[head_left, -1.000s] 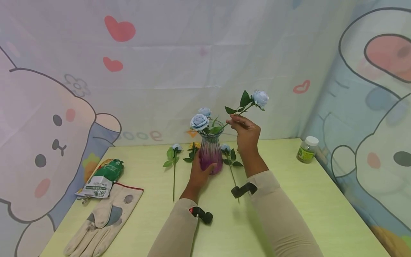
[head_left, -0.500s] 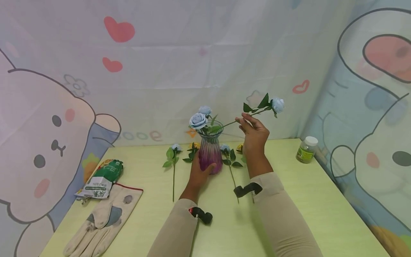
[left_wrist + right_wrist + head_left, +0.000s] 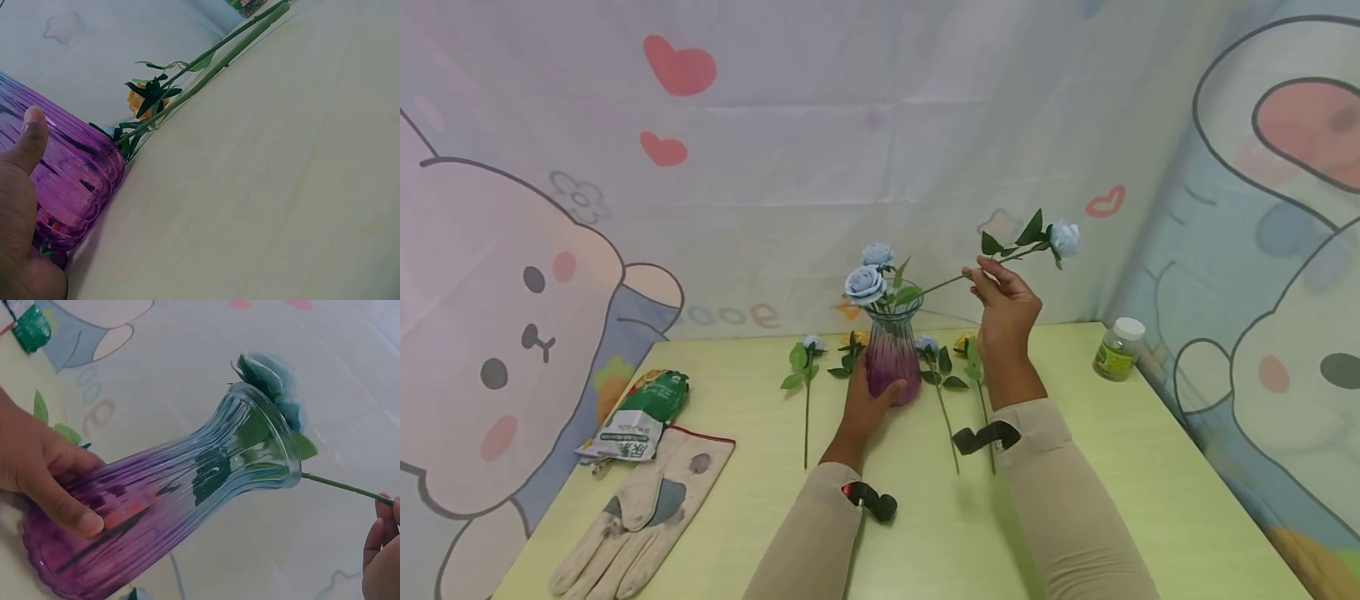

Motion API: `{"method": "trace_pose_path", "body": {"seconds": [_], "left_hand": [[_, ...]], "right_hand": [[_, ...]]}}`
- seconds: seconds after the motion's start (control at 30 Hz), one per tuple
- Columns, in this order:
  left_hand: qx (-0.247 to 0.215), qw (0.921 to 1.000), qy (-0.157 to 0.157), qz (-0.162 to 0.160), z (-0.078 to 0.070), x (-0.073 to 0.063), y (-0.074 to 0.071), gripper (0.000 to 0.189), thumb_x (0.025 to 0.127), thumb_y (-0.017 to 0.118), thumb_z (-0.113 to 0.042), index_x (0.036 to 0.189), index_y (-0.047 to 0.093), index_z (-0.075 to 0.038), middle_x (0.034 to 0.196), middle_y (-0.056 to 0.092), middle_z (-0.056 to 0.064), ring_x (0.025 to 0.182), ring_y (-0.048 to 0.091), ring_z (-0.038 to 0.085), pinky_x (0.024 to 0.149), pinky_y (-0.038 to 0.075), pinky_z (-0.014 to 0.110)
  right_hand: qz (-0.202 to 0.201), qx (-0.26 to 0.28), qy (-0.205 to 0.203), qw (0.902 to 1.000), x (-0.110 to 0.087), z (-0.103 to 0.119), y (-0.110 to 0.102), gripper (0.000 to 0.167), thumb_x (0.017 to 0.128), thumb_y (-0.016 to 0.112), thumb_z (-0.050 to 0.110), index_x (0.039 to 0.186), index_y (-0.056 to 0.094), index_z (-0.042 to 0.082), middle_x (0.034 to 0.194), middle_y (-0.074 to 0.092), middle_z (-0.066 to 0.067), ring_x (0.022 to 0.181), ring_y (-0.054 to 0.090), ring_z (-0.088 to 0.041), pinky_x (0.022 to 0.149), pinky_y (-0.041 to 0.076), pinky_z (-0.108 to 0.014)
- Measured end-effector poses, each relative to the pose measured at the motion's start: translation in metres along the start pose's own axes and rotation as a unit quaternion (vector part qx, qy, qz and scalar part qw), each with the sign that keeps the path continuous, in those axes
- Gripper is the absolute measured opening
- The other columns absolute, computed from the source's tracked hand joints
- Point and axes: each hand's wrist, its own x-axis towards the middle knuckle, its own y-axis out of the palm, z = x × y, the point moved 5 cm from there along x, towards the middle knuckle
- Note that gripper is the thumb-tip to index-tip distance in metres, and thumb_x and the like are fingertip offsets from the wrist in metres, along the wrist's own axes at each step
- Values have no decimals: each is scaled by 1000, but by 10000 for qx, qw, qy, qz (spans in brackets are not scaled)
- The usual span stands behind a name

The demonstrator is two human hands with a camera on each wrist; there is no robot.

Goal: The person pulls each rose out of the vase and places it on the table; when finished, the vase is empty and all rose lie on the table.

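My left hand (image 3: pixel 867 406) grips the lower part of a ribbed glass vase (image 3: pixel 892 354), which shades from clear blue to purple. Two light-blue roses (image 3: pixel 865 285) stand in its mouth. With thumb and fingertips, my right hand (image 3: pixel 1011 315) pinches the stem of another blue rose (image 3: pixel 1064 239), held slanting to the right of the vase. That green stem (image 3: pixel 350 489) reaches the vase rim in the right wrist view; how far it goes inside is unclear. In the left wrist view, my left thumb (image 3: pixel 32 139) lies against the purple glass.
On the table lie a blue rose (image 3: pixel 806 392) left of the vase, another blue rose (image 3: pixel 942 400) and a yellow rose (image 3: pixel 977 375) to its right, and a yellow flower (image 3: pixel 852 340) partly behind it. A glove (image 3: pixel 640 517), a green-white packet (image 3: pixel 640 417) and a white-capped jar (image 3: pixel 1118 350) sit farther out.
My right hand has moved right, tilting the held rose lower and outward while its stem end stays by the vase mouth. My left hand and the vase have stayed put.
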Motion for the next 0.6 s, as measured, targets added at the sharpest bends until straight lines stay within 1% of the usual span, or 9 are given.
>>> {"method": "trace_pose_path", "body": {"seconds": [0.13, 0.23, 0.33, 0.43, 0.5, 0.6], "left_hand": [[-45, 10000, -7, 18, -1, 0, 0, 100, 99, 83, -31, 174, 21, -9, 177, 33, 19, 167, 31, 40, 138, 24, 57], [-32, 10000, -21, 27, -2, 0, 0, 100, 99, 83, -30, 174, 21, -10, 177, 33, 19, 167, 31, 38, 138, 25, 55], [8, 10000, -17, 12, -1, 0, 0, 100, 99, 83, -29, 174, 21, -8, 177, 33, 20, 166, 31, 39, 138, 25, 56], [17, 10000, -30, 12, -1, 0, 0, 100, 99, 82, -29, 174, 20, -5, 177, 32, 21, 167, 30, 40, 138, 25, 57], [18, 10000, -40, 29, -1, 0, 0, 100, 100, 82, -30, 174, 20, -5, 177, 32, 21, 167, 30, 41, 138, 25, 57], [-19, 10000, -45, 43, -1, 0, 0, 99, 100, 82, -28, 174, 19, -4, 177, 32, 21, 167, 30, 40, 138, 25, 56]], "right_hand": [[317, -266, -464, 9981, 1, 9, 6, 19, 99, 78, 1, 117, 83, 3, 121, 77, -2, 94, 82, -12, 86, 61, -29], [353, -305, -514, 9976, 0, 12, 8, 21, 99, 77, 0, 119, 82, 1, 123, 77, -3, 93, 82, -12, 84, 60, -27], [218, -241, -281, 9991, 0, 10, 5, 23, 101, 75, -2, 123, 80, -2, 122, 77, -4, 94, 82, -12, 84, 61, -26], [-49, 32, 132, 9999, -1, 4, -2, 25, 103, 73, 0, 127, 78, -2, 124, 75, -5, 96, 81, -13, 84, 61, -24], [-264, 317, 418, 9983, -1, -1, -8, 25, 104, 71, 1, 128, 77, -1, 127, 73, -7, 98, 80, -14, 84, 60, -25], [-516, 702, 796, 9930, -1, -9, -16, 24, 105, 69, 2, 128, 76, 2, 131, 69, -6, 101, 78, -15, 86, 58, -26]]}}
